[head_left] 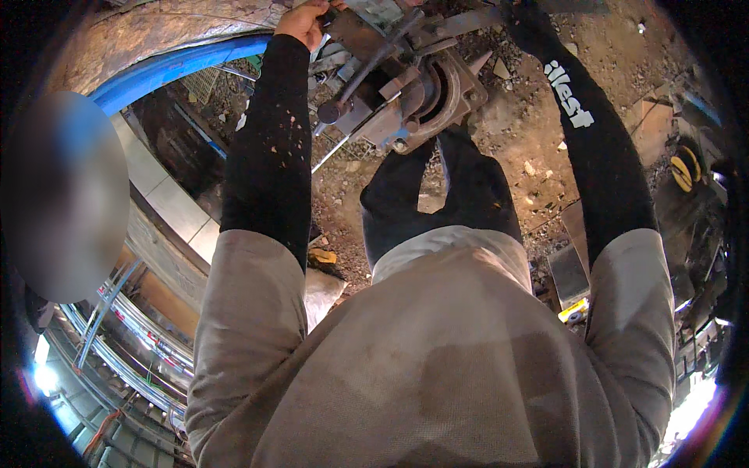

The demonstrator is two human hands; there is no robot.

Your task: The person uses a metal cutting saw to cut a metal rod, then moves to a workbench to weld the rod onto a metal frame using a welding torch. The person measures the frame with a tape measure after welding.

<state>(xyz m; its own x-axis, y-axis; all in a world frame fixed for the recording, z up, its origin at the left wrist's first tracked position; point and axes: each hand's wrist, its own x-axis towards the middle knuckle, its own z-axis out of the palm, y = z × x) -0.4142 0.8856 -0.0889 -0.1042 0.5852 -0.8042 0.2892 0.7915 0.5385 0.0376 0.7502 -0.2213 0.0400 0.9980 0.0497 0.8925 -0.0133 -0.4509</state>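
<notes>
The left hand [303, 26], curled so I cannot tell what it holds, is beside a bulky, rust-brown metal vise [462, 87].

A brown dirt floor strewn with pale stones [538, 181] spreads right of and below the left grip [304, 23]. Left of it curves a smooth, bright blue band [179, 70]. Well below, leftward, run long silvery rods [148, 333]; white glare [47, 379] shines beyond them, another white patch [694, 409] far lower right.
</notes>
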